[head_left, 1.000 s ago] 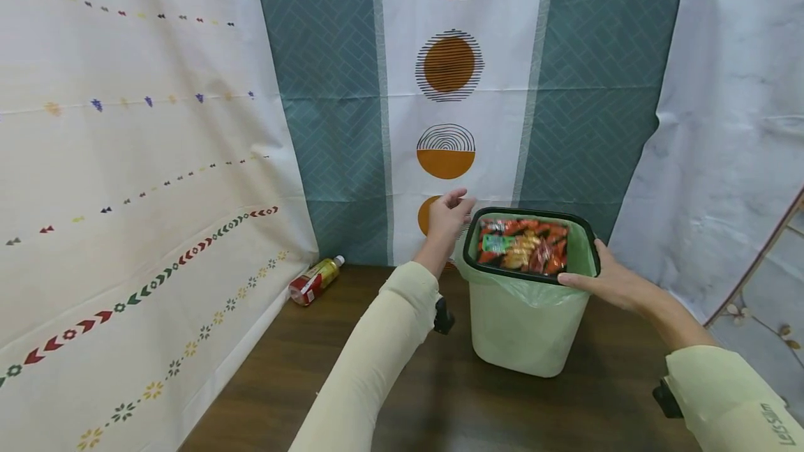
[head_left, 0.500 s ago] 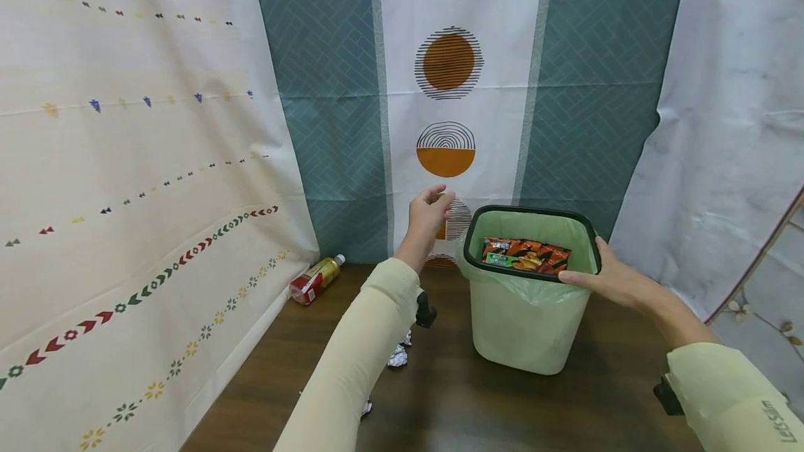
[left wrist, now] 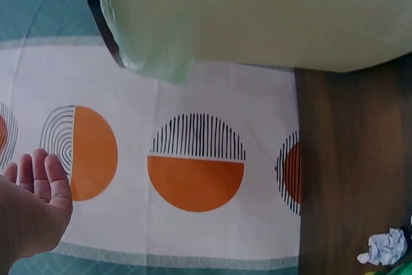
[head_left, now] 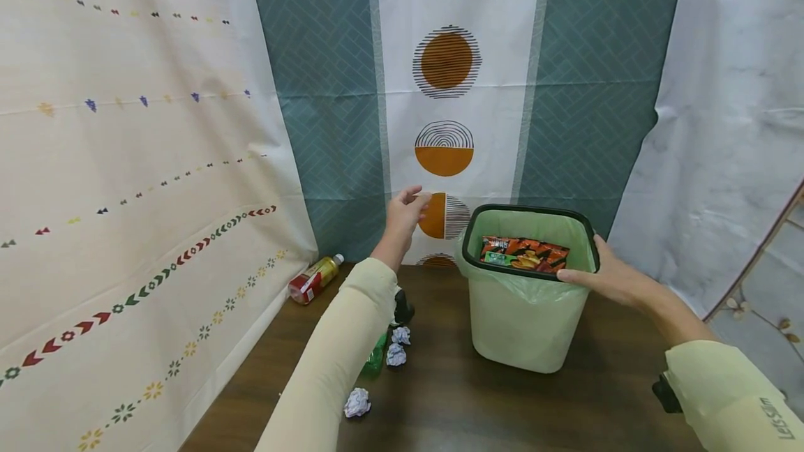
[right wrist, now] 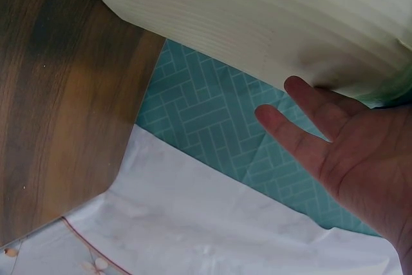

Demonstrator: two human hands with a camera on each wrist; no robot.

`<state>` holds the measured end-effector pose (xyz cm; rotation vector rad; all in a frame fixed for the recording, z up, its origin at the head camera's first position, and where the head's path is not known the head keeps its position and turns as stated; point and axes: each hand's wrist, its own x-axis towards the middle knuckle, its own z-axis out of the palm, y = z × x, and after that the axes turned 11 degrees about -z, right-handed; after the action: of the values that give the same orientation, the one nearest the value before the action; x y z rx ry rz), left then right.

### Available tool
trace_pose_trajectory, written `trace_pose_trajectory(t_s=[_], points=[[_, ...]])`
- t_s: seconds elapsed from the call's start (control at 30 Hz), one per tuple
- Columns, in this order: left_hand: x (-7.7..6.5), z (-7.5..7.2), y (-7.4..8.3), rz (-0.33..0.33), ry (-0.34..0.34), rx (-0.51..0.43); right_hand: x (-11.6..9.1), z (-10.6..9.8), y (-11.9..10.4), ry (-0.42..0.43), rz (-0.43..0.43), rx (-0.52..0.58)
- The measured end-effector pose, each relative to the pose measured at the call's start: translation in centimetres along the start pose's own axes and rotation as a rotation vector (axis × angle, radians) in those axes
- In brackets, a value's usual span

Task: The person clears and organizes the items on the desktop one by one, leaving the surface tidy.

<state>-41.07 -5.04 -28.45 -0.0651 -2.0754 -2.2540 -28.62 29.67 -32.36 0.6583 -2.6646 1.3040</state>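
On the table stands a pale green trash bin (head_left: 526, 330) with a black rim and a thin green liner bag. Red-orange snack packets (head_left: 526, 254) lie inside it, with their lower parts hidden by the front rim. My right hand (head_left: 618, 277) holds the bin's right front corner, thumb at the rim; in the right wrist view its fingers (right wrist: 293, 136) lie along the outer wall. Left of the bin, my left hand (head_left: 402, 223) hangs in the air with nothing in it. The left wrist view shows its fingers (left wrist: 42, 175) loosely bent, away from the bin.
Crumpled paper balls (head_left: 357, 402) lie on the dark wood table (head_left: 458, 403). A green plastic item (head_left: 375, 356) is partly hidden by my left forearm. A bottle with a red and yellow label (head_left: 316, 279) lies at the back left. Patterned cloths (head_left: 333, 159) hang behind and at the sides.
My left hand has moved left, away from the bin, uncovering the paper balls and green item. The snack packets have dropped lower in the bin. My right hand stays at the rim.
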Motion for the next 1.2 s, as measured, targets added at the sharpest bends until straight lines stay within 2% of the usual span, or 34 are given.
trace_pose_trajectory(t_s=[0.17,0.3,0.57,0.67,0.8,0.83,1.07,1.2], points=[[0.3,-1.3,-0.3,-0.005,0.009,0.022,-0.1,0.0,-0.1,0.008,-0.027,0.017],[0.3,-2.4,-0.4,-0.011,0.011,0.035,-0.1,-0.1,0.0,-0.002,-0.006,-0.002],[0.2,-5.6,-1.1,-0.051,0.019,0.069,-0.1,-0.2,0.0,0.003,-0.032,-0.006],[0.2,-7.1,-1.7,-0.076,0.012,0.097,-0.2,-0.3,-0.2,-0.021,0.038,-0.033],[-0.1,-9.0,-2.6,-0.094,-0.011,0.149,-0.3,-0.5,-0.4,-0.056,0.144,-0.077],[-0.2,-9.5,-2.9,-0.095,-0.018,0.162,-0.3,-0.5,-0.4,-0.056,0.149,-0.081],[-1.3,-13.0,-5.1,-0.124,-0.077,0.264,-0.2,-0.4,-0.3,-0.028,0.058,-0.030],[-2.5,-14.9,-6.1,-0.140,-0.126,0.308,-0.3,-0.4,-0.4,-0.039,0.087,-0.042]])
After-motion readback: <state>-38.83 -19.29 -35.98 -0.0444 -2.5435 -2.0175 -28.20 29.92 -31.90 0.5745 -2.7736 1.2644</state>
